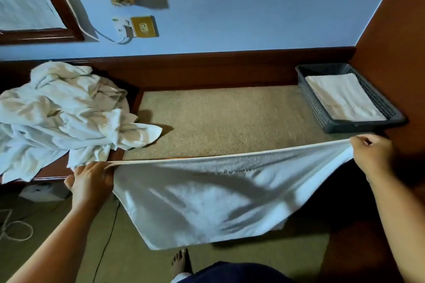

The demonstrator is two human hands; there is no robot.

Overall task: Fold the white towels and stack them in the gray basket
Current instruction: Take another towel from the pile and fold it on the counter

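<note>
Your stock by colour: white towel point(202, 202) with faint lettering, near; white towel pile point(57, 112), left; gray basket point(358, 125), perforated dot pattern, far right; speckled beige tabletop point(218, 122); pale blue wall point(253, 7).

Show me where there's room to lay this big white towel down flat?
The beige speckled tabletop is bare in the middle, between the crumpled pile of white towels on the left and the gray perforated plastic basket on the right, back to the dark wooden ledge. The left end is crowded; the basket holds a folded white towel.

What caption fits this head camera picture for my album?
Left hand and right hand stretch a white towel; a folded towel lies in the basket.
</note>
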